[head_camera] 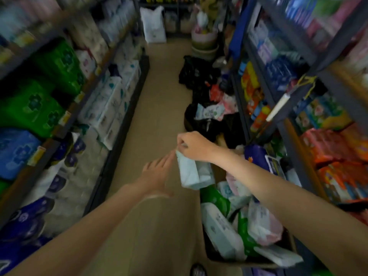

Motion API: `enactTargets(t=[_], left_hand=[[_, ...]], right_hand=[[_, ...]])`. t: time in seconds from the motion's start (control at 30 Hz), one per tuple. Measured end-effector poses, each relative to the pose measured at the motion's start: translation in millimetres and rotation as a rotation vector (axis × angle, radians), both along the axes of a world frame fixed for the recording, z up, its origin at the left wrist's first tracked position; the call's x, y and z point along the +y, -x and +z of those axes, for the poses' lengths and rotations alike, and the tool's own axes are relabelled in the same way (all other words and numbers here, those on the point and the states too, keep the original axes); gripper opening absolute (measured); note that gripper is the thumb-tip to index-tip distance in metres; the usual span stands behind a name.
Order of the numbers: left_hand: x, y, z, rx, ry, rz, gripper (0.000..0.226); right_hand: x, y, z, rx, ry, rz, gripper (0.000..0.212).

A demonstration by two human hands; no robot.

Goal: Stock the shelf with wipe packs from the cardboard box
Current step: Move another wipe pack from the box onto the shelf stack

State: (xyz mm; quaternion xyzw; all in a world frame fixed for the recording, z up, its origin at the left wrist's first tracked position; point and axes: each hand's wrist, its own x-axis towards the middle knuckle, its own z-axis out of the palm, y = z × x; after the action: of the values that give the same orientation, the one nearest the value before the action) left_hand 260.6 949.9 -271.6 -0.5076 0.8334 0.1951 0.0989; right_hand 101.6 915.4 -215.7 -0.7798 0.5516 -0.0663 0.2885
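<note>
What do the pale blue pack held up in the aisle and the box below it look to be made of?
The pale blue wipe pack, pinched at its top edge by the right hand, looks like soft plastic film: it hangs limp, creases and has a faint sheen. The cardboard box looks like plain matte brown cardboard, though only its rim shows around the packs and the frame is blurred.

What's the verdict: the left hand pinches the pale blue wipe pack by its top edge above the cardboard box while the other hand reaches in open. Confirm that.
Wrong hand. In the head view the right hand pinches the pale blue wipe pack by its top edge above the cardboard box, while the left hand reaches in open.
</note>
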Motion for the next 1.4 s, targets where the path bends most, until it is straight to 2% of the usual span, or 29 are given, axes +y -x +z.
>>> enactTargets(t=[0.1, 0.17, 0.27, 0.4, 0.5, 0.6, 0.67, 0.7, 0.77, 0.8, 0.87, 0.93, 1.0, 1.07, 1.17, 1.27, 1.4], left_hand=[[-13, -54, 36, 0.264, 0.084, 0.156, 0.138], [-27, -105, 66, 0.377, 0.283, 0.238, 0.140], [-36, -189, 128, 0.383, 0.631, 0.239, 0.126], [-13, -273, 208, 0.378, 0.843, 0.352, 0.123], [8, -331, 245, 0.298, 1.067, 0.372, 0.113], [33, -379, 284, 0.140, 1.231, 0.418, 0.105], [51, -403, 310, -0.010, 1.382, 0.431, 0.098], [59, -414, 321, -0.075, 1.450, 0.444, 0.095], [72, -434, 344, -0.158, 1.557, 0.519, 0.092], [77, -443, 356, -0.183, 1.600, 0.567, 0.092], [83, -460, 378, -0.245, 1.678, 0.653, 0.093], [84, -478, 395, -0.425, 1.767, 0.642, 0.084], [80, -494, 407, -0.679, 1.839, 0.560, 0.082], [77, -506, 418, -0.827, 1.859, 0.514, 0.086], [72, -525, 430, -0.907, 1.860, 0.505, 0.087], [72, -543, 437, -0.966, 1.866, 0.532, 0.082], [81, -562, 451, -1.111, 1.791, 0.490, 0.068]], right_hand=[[-20, -54, 75, -0.214, 0.095, 0.044, 0.012], [-30, -92, 120, -0.411, 0.112, 0.062, 0.018], [-41, -158, 180, -0.699, 0.141, 0.070, 0.032], [-45, -247, 250, -0.985, 0.153, 0.164, 0.041], [-42, -301, 289, -1.037, 0.130, 0.283, 0.041], [-37, -348, 318, -0.999, 0.267, 0.347, 0.037], [-32, -378, 331, -1.118, 0.323, 0.293, 0.027], [-29, -392, 334, -1.255, 0.310, 0.224, 0.021], [-19, -419, 335, -1.554, 0.138, 0.055, 0.012], [-13, -435, 333, -1.627, -0.016, 0.025, 0.018], [7, -468, 323, -1.564, -0.351, 0.139, 0.038], [32, -501, 323, -1.453, -0.592, 0.316, 0.045], [44, -528, 341, -1.539, -0.781, 0.388, 0.046], [40, -545, 369, -1.641, -0.940, 0.424, 0.047], [23, -570, 400, -1.607, -1.003, 0.554, 0.059], [14, -605, 413, -1.590, -1.002, 0.645, 0.061], [10, -644, 419, -1.553, -1.111, 0.757, 0.063]])
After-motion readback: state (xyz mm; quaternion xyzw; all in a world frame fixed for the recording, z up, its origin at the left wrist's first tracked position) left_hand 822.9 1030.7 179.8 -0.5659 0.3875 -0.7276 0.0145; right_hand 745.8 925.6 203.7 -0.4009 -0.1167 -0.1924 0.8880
